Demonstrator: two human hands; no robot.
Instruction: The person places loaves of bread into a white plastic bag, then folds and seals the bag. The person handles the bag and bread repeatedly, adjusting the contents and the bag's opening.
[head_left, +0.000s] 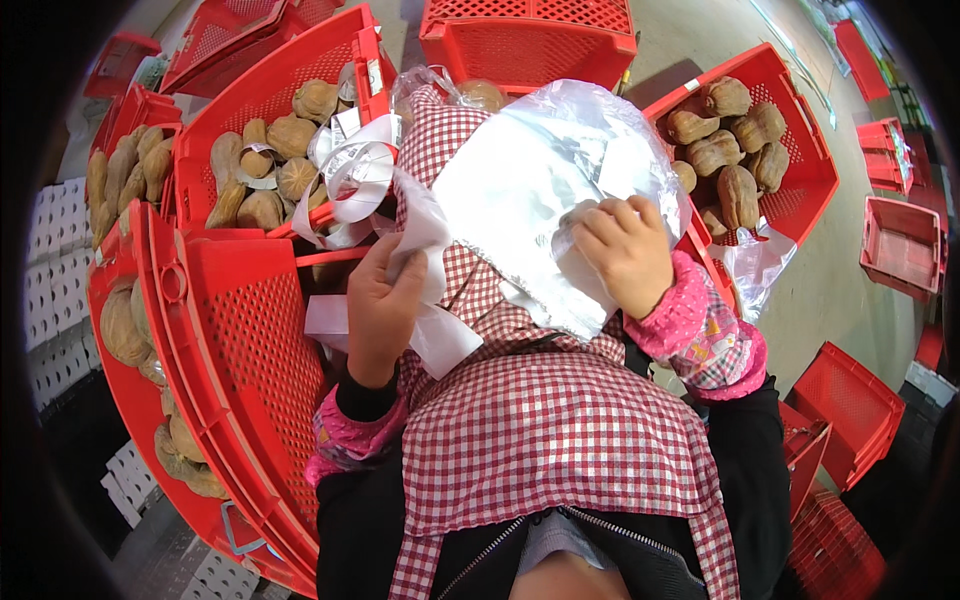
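Observation:
My left hand (386, 304) pinches a white paper label strip (431, 236) between thumb and fingers. The strip trails below the hand and joins a loose, curled roll of printed labels (358, 169) above it. Across my lap lies a stack of clear plastic bags (517, 161), shiny under the light, with a ragged lower edge. My right hand (626, 251) rests on the bags near their right side. Its fingers are curled into the crumpled film, and their tips are hidden. A red-and-white checked apron (555, 420) covers my body and legs.
Butternut squashes (292, 137) lie in a red crate (199, 169) at upper left; more squashes (739, 169) fill the right crate (814, 176). An upright red crate (244, 315) stands close by my left arm. Another red crate (529, 49) stands ahead. Clear film (757, 262) hangs at right.

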